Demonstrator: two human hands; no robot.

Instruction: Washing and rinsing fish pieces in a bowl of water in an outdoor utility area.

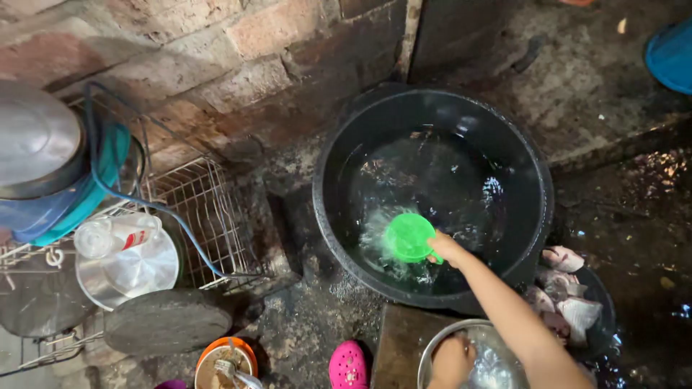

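Setting: wet dark floor (634,216) below a brick wall (238,43).
Head view, right hand (445,248): closed around the handle of a green scoop (408,237), dipped in the water of a big black tub (537,187).
Left hand (453,360): inside a steel bowl (432,346); grip unclear.
Nearby: fish pieces (569,288), wire rack (209,209), pink clog (349,364).

We get one head view, looking steeply down from standing height at the black tub (537,187) by the brick wall (216,65).
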